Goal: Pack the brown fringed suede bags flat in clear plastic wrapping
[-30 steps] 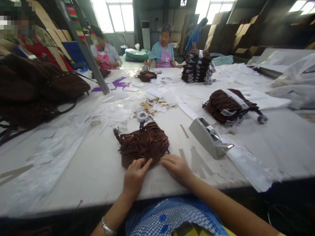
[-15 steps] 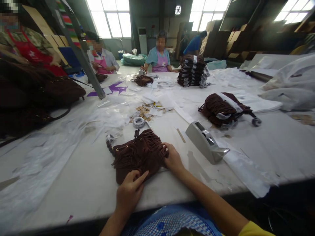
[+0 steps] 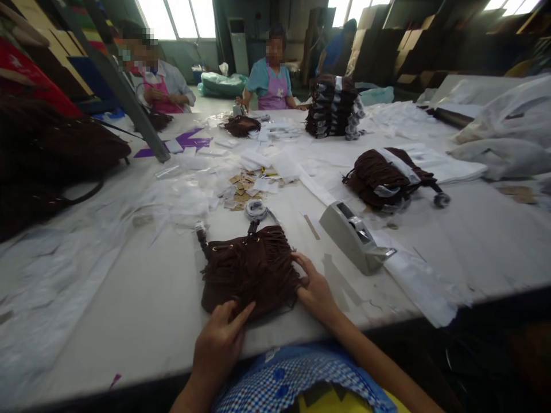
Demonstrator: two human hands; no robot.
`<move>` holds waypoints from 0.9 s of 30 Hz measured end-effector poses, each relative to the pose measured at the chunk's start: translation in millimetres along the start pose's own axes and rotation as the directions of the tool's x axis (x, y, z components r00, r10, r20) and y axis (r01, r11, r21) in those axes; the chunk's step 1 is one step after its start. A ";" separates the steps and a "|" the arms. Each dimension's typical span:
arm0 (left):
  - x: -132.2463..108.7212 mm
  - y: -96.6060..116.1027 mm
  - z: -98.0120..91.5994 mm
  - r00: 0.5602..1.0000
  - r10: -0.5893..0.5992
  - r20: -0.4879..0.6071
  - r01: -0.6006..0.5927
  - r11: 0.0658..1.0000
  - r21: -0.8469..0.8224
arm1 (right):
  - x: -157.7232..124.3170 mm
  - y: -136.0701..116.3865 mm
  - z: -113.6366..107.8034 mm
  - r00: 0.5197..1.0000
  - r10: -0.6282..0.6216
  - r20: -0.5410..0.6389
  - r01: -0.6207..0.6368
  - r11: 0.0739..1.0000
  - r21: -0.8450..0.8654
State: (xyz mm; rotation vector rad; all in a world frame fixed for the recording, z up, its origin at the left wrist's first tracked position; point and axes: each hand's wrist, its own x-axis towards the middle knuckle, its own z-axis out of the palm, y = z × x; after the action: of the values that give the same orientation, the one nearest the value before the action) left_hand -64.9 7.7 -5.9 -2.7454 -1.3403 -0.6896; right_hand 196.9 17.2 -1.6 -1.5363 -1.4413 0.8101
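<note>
A dark brown fringed handbag (image 3: 249, 269) lies on the white table before me, its eyelets along the top edge. Its wrapped strap coil (image 3: 256, 210) rests just beyond it. My left hand (image 3: 221, 335) grips the near bottom edge at the left, thumb and index finger on the fabric and the other fingertips partly hidden. On the bag's right side, my right hand (image 3: 315, 287) holds the fringed edge between thumb and fingers. To the right of the bag stands a grey tape dispenser (image 3: 353, 238).
Another wrapped fringed bag (image 3: 383, 178) lies back right, with a stack of bags (image 3: 333, 109) farther off. Brown tags (image 3: 243, 188) and plastic sheets (image 3: 86, 281) cover parts of the table. A metal post (image 3: 124, 80) rises at left. Co-workers sit across the table.
The bag has turned slightly and sits a little farther right, its top edge more level. Both hands stay on it. The camera view has tilted down.
</note>
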 end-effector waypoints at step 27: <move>-27.1 -25.1 -19.1 0.769 -0.611 -0.185 0.507 0.761 -0.404 | -16.9 -2.5 24.4 0.560 -0.505 0.657 0.812 0.493 -0.313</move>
State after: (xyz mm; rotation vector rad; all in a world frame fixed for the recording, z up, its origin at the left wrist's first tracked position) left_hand -105.7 -0.4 -3.7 -2.2465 -2.1587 -1.4292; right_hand 172.0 4.1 -11.3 -0.9509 -2.6686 0.2095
